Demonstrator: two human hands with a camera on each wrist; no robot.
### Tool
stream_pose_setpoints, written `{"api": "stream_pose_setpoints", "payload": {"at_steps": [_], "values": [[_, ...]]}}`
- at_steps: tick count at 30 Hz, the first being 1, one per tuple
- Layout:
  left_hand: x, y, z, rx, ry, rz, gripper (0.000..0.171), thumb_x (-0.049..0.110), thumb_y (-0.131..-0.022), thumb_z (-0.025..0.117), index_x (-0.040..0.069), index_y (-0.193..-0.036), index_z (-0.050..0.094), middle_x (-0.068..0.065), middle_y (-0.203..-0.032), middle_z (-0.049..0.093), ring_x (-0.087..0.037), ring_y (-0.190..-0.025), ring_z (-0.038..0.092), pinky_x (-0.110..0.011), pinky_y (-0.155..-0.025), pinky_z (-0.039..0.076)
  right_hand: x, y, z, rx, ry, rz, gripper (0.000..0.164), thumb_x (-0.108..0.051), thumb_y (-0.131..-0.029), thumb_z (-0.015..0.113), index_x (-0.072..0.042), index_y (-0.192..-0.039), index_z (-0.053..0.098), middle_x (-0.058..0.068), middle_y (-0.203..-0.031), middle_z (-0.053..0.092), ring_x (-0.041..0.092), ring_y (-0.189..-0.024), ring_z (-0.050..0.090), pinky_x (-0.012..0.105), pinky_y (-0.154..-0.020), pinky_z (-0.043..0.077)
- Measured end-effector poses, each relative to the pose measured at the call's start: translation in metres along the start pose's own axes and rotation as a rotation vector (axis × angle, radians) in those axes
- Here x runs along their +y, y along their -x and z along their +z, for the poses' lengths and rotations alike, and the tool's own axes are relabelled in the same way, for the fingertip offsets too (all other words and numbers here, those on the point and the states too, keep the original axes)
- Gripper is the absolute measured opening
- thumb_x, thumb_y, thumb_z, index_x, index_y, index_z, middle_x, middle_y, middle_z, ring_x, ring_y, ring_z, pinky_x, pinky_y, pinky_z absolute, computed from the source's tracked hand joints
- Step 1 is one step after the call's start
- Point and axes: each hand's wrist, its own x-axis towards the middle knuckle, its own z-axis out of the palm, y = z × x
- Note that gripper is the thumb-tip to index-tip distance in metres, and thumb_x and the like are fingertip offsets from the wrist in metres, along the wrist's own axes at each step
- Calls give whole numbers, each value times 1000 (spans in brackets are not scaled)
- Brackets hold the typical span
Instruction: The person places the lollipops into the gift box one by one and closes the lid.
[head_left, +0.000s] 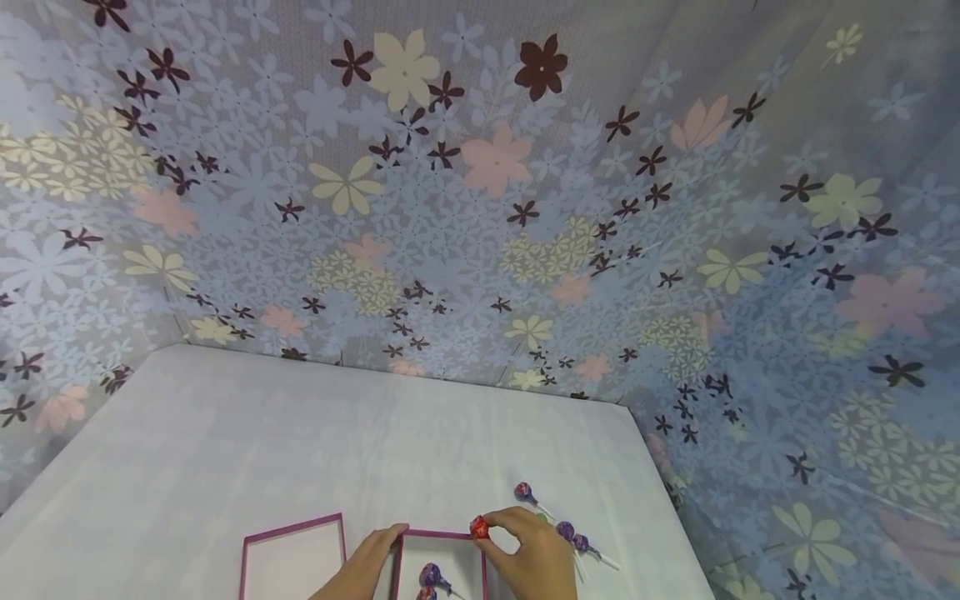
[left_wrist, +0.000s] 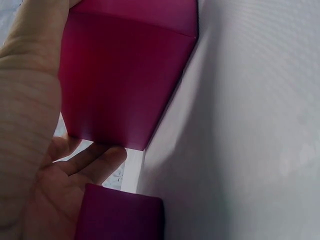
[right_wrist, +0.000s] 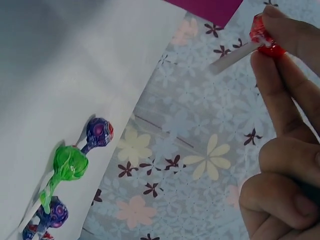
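A red-wrapped lollipop [head_left: 478, 527] is pinched between the thumb and fingers of my right hand [head_left: 532, 552], over the right back corner of a magenta-edged box [head_left: 442, 534]. Its white stick juts out from the pinch in the right wrist view. My left hand [head_left: 366, 568] holds the box at its left back corner; fingers [left_wrist: 107, 162] curl round the far end of its magenta side [left_wrist: 125, 80]. Inside the box lie a purple-wrapped lollipop [head_left: 431, 575] and a red one [head_left: 427, 593] below it, partly cut off by the frame.
Left of the box stands a second magenta-edged tray or lid [head_left: 292, 527] with a pale inside. On the white table [head_left: 300, 433], right of my right hand, lie several purple lollipops [head_left: 522, 492] and a green one [right_wrist: 70, 162]. A flowered cloth [head_left: 450, 250] hangs behind the table.
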Motion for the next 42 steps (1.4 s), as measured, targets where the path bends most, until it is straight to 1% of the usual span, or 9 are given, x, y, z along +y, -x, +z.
{"api": "stream_pose_setpoints", "payload": {"at_steps": [6, 10, 13, 20, 25, 28, 37, 39, 42], "values": [[0, 0, 1, -4, 3, 2, 96, 58, -85, 74, -11, -142, 38, -23, -129, 54, -35, -118, 54, -44, -95, 55, -6, 0, 6, -18, -34, -81, 21, -32, -74, 90, -30, -91, 78, -20, -89, 71, 7, -79, 71, 25, -67, 58], [1, 0, -1, -44, 34, -51, 98, 55, -83, 77, -10, -144, 37, -22, -132, 53, -37, -121, 52, -46, -99, 53, -8, -1, 11, -7, -55, -118, 21, -31, -73, 90, -29, -91, 79, -20, -89, 72, 4, -79, 70, 24, -65, 58], [1, -1, -1, -55, 39, -64, 98, 54, -83, 78, -10, -144, 37, -21, -133, 52, -38, -121, 52, -47, -99, 53, -9, -1, 15, -14, -71, -124, 22, -30, -72, 91, -28, -90, 79, -19, -89, 72, 3, -79, 70, 22, -64, 57], [-1, 0, 2, -7, 7, -19, 95, 57, -85, 74, -10, -142, 39, -22, -128, 55, -34, -118, 54, -45, -95, 56, -12, -4, 18, -9, -102, -150, 22, -29, -72, 91, -27, -91, 79, -18, -88, 72, 4, -78, 71, 20, -65, 56], [-2, 1, 2, 20, -4, 22, 94, 57, -86, 73, -10, -141, 38, -23, -126, 55, -33, -117, 55, -43, -93, 56, -14, -6, 19, -18, -118, -181, 21, -29, -74, 90, -27, -92, 79, -18, -88, 72, 0, -77, 68, 13, -62, 50], [-1, 0, 2, 8, 7, 8, 95, 56, -85, 75, -10, -142, 37, -23, -127, 55, -34, -118, 55, -45, -93, 56, -16, -6, 21, -26, -122, -186, 21, -29, -74, 90, -28, -92, 79, -19, -89, 72, -1, -78, 68, 12, -62, 49], [5, 0, -1, -22, 14, -40, 98, 56, -83, 76, -10, -144, 37, -21, -130, 54, -35, -119, 54, -46, -94, 56, -20, -9, 25, -3, -135, -230, 23, -29, -73, 91, -26, -92, 80, -18, -90, 72, 0, -80, 69, 16, -67, 55], [5, 0, 0, -14, 11, -34, 97, 56, -83, 76, -10, -144, 37, -21, -129, 54, -34, -118, 55, -46, -93, 56, -20, -9, 26, -15, -140, -223, 21, -29, -74, 90, -26, -92, 80, -17, -90, 73, 0, -80, 69, 17, -68, 55], [2, 0, 1, 4, -7, 0, 96, 57, -85, 73, -10, -143, 37, -21, -127, 55, -33, -118, 55, -44, -93, 56, -19, -9, 28, -41, -148, -216, 20, -29, -75, 90, -25, -91, 80, -16, -90, 73, -1, -80, 69, 16, -69, 56]]}}
